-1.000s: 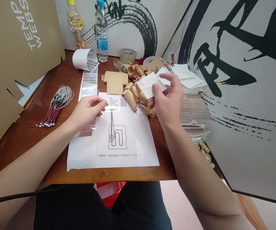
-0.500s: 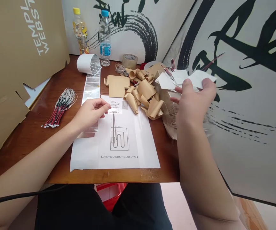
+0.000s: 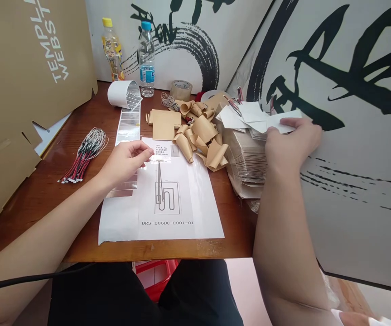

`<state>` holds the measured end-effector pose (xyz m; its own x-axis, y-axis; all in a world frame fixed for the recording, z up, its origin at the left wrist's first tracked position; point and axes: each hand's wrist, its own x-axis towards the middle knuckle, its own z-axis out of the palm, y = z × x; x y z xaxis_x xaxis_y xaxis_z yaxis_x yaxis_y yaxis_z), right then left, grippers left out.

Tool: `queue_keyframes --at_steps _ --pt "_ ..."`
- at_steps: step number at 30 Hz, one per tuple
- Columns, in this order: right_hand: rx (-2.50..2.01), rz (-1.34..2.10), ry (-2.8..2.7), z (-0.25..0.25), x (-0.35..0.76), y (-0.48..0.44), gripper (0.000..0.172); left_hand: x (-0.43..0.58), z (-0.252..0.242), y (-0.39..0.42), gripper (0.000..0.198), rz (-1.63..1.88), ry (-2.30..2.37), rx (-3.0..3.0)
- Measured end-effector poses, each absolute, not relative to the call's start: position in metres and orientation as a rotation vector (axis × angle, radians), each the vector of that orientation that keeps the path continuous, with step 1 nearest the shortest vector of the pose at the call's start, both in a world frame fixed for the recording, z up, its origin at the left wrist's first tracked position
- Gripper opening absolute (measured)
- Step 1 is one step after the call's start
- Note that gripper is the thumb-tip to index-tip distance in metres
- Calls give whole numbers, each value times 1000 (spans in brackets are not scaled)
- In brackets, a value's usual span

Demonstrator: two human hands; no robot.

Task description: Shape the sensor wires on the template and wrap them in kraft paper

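Observation:
My left hand (image 3: 127, 160) hovers over the upper left of the printed drawing sheet (image 3: 200, 217). Its thumb and index finger are pinched together beside the small printed text; what they hold, if anything, is too small to make out. My right hand (image 3: 292, 142) is at the top of a tall stack of thin sheets (image 3: 248, 156) on the right. Between its thumb and fingers is a white card (image 3: 281, 121). Other white cards (image 3: 249, 112) lie loosely on the stack, with dark red wires (image 3: 233, 106) on them.
Curled brown paper pieces (image 3: 205, 130) and flat brown squares (image 3: 163, 125) lie behind the sheet. Wire leads (image 3: 85, 151) are bundled at left, near a label roll (image 3: 118, 93). Two bottles, one being a water bottle (image 3: 147, 61), and a tape roll (image 3: 181, 90) stand behind.
My right hand has shifted to the right and turned, with the white card now lower over the stack. The red wire above the card has moved left. My left hand stays pinched over the sheet.

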<state>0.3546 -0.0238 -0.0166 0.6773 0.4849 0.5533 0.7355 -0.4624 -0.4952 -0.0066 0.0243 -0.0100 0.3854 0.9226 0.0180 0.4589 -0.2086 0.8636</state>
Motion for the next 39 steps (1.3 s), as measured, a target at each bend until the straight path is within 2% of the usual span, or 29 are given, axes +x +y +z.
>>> queue_keyframes --at_steps 9,18,29,34,39 --pt "-2308 -247 -786 -1 327 -27 34 -7 -8 23 25 677 1201 1865" --pt "-2344 -286 -856 11 319 -33 32 -8 -12 24 25 666 1196 1869" --pt "-2424 -243 -947 16 308 -33 53 -9 -18 28 24 672 1240 2093" --pt "-2402 -202 -932 10 315 -32 47 -6 -22 30 22 751 1165 2263" --pt "-2372 -157 -936 3 317 -28 44 4 -28 43 33 664 1142 2428"
